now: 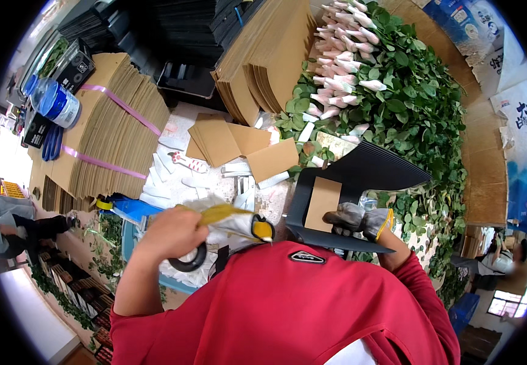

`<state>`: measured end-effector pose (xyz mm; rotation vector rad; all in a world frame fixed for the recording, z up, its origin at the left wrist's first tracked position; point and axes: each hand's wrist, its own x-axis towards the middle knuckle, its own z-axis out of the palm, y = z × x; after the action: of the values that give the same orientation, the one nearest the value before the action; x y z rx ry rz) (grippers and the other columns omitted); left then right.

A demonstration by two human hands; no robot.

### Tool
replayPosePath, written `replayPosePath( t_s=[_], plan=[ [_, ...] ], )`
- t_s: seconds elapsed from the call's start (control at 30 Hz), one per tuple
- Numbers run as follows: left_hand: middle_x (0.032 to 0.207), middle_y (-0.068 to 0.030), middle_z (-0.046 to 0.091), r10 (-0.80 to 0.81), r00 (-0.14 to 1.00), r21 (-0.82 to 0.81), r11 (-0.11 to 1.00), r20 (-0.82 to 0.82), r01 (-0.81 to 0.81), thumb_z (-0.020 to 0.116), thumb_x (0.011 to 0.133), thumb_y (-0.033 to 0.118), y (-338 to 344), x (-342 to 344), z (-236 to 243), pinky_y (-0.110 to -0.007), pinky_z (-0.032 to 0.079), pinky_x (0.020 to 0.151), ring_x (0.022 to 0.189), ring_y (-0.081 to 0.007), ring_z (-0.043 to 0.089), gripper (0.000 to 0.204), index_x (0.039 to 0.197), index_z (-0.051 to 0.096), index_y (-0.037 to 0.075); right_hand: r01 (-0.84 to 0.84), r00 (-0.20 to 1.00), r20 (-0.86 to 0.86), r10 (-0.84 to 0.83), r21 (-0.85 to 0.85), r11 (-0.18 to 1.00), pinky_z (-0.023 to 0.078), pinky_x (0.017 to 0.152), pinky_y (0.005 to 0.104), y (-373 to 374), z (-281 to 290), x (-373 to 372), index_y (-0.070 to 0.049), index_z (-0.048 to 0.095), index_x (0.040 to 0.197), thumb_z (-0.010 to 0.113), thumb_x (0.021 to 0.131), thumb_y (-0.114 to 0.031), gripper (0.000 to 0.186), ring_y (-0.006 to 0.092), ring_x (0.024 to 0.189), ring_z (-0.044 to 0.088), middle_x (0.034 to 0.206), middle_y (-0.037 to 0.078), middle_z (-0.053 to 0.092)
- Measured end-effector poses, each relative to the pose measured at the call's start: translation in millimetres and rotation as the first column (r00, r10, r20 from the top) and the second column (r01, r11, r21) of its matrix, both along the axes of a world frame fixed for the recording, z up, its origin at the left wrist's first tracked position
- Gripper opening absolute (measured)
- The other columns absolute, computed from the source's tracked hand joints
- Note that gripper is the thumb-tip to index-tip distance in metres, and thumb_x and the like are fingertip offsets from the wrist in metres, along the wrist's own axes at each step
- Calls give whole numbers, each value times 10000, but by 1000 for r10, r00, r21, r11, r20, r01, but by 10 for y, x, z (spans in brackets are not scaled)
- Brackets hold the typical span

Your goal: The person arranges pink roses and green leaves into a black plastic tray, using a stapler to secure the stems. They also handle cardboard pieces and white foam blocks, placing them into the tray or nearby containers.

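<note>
My bare left hand (pixel 175 234) is closed around a blurred white and yellow thing with a black-edged end (pixel 236 222); its kind is unclear. Below that hand a thick black ring (pixel 190 260) shows, and I cannot tell whether it belongs to the same thing. In a grey glove with a yellow cuff, my right hand (pixel 354 219) reaches over an opened black box (pixel 367 167). The gloved fingers are curled at the edge of a brown cardboard piece (pixel 323 204) lying inside it. What they grip, if anything, is hidden.
Brown cardboard sheets (pixel 272 159) lie ahead on the table. A strapped cardboard stack (pixel 108 121) with a bottle (pixel 56 103) on it stands left. Wrapped pink-white flower heads (pixel 342 67) with leafy stems (pixel 421 103) fill the far right. A blue tub (pixel 128 240) sits by my left arm.
</note>
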<state>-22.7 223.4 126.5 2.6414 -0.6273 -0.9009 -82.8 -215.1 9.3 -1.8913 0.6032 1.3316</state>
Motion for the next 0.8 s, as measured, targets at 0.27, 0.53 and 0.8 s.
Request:
replayPosePath(
  t_s=[0.27, 0.53, 0.8],
  plan=[
    [882, -223, 689, 256, 932, -5, 964, -256, -266, 513, 855, 367, 827, -1046, -177, -454, 507, 785, 864, -400, 656, 417, 883, 698, -5, -71, 979, 200, 49, 107, 992, 419, 404, 301, -60, -174, -107, -82, 678, 761, 601, 870, -437, 378, 134, 460, 549, 615, 21, 635],
    [1078, -233, 689, 870, 451, 328, 493, -199, -806, 537, 859, 397, 986, -3243, -2198, -440, 521, 889, 1017, -372, 664, 448, 999, 726, 16, -125, 926, 344, 155, -108, 986, 421, 405, 298, -738, 278, -416, -82, 679, 766, 600, 876, -433, 377, 131, 461, 552, 615, 19, 636],
    [1129, -217, 680, 965, 110, -92, 90, -236, -992, 515, 849, 292, 109, -2357, -3747, -478, 513, 907, 1045, -379, 657, 366, 1036, 722, 56, -179, 867, 379, 324, -370, 911, 422, 405, 294, -1010, 572, -419, -81, 680, 771, 599, 883, -430, 375, 128, 462, 555, 616, 18, 636]
  ],
)
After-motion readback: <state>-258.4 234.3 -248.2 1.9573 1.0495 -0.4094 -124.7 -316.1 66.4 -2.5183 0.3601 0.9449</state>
